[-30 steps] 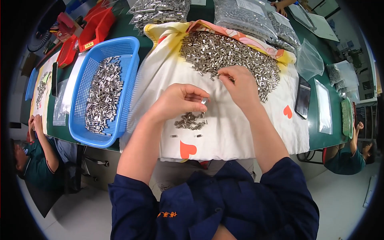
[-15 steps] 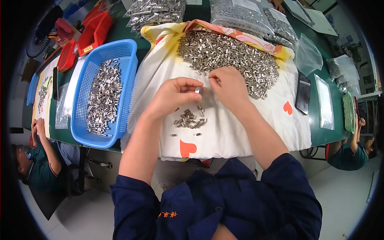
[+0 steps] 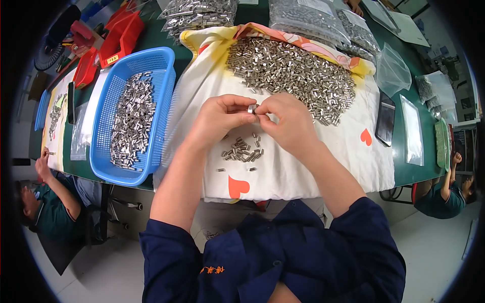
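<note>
My left hand point(image 3: 216, 117) pinches a small shiny metal sleeve point(image 3: 251, 108) between thumb and forefinger, above the cloth. On its other side my right hand point(image 3: 289, 121) is closed too, its thumb and fingertip pressed against the same sleeve. Whether the right fingers also hold another small part is hidden. Below the hands lies a small loose group of metal sleeves point(image 3: 243, 151) on the white cloth point(image 3: 283, 177). A large pile of similar sleeves point(image 3: 293, 70) spreads over the cloth's far side, just beyond my right hand.
A blue plastic basket point(image 3: 97, 146) with many sleeves stands left of the cloth. Red bins point(image 3: 121, 38) sit far left. Filled plastic bags point(image 3: 303, 22) line the back. A phone point(image 3: 385, 118) and a clear bag point(image 3: 411, 131) lie right. Co-workers sit on both sides.
My right hand has moved from the pile's near edge toward my left hand, and its fingertips now meet the sleeve. The left hand stays nearly in place.
</note>
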Available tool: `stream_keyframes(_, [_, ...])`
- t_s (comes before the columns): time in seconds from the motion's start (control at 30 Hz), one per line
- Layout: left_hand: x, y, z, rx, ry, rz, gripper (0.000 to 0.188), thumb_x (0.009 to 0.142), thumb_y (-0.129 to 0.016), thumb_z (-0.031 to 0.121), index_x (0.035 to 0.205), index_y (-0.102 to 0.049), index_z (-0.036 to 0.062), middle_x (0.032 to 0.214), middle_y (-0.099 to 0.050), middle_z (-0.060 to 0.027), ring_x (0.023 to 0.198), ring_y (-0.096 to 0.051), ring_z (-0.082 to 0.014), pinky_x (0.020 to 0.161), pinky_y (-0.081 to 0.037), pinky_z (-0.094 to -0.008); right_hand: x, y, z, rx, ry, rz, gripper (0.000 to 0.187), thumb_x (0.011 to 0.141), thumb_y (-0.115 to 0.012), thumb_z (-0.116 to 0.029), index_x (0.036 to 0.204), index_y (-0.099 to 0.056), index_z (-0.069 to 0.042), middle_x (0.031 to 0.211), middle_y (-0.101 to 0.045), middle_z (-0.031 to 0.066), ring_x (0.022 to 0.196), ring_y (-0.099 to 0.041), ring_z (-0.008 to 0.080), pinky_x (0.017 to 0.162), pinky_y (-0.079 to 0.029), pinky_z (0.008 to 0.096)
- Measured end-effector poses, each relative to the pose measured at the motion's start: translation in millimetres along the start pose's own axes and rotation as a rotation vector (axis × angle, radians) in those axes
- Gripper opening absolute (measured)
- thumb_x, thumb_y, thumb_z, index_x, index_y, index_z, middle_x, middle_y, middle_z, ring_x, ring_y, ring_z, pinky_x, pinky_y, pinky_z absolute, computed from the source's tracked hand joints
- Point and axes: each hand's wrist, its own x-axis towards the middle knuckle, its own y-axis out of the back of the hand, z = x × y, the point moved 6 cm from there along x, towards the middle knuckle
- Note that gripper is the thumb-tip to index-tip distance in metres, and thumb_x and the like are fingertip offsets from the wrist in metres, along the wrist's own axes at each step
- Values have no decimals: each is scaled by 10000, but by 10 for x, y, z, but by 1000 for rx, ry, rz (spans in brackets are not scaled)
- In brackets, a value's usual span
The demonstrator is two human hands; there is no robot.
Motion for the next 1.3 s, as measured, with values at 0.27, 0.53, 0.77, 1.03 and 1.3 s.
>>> stream_keyframes(0.27, [-25,41,5,-1,-2,-28,315,724,-668,7,1016,-568,-54,882,-634,-89,786,-600,-108,713,-479,-212,10,-16,146,236,-237,-182,113,696,-637,-57,804,-612,-38,757,-624,41,673,-573,140,627,-447,268])
stream_keyframes(0.53, [-51,-99,-38,134,125,-145,295,694,-694,9,973,-606,-27,825,-620,-36,750,-575,-73,678,-470,-197,111,68,418,5,-200,-65,124,728,-616,-98,843,-628,-55,766,-614,62,697,-567,171,649,-446,287])
stream_keyframes(0.77, [-49,-95,-14,144,83,-156,269,694,-690,3,954,-622,-6,791,-600,-9,717,-550,-54,661,-464,-187,157,-147,268,-565,98,55,95,715,-578,-115,788,-629,-84,769,-574,60,804,-523,229,714,-411,350])
stream_keyframes(1.03, [-46,-73,-29,89,76,-132,314,711,-647,-44,1016,-577,-17,904,-617,-49,780,-567,-68,700,-470,-194,110,-123,306,-456,-6,-74,102,726,-568,-106,796,-618,-51,831,-590,84,804,-529,276,740,-413,382])
stream_keyframes(1.3, [31,39,-37,-58,28,-22,320,734,-652,1,1040,-559,-26,886,-625,-58,789,-588,-93,708,-466,-200,31,-55,205,468,-280,-151,87,761,-557,-25,831,-607,-32,798,-583,16,763,-528,84,706,-423,224])
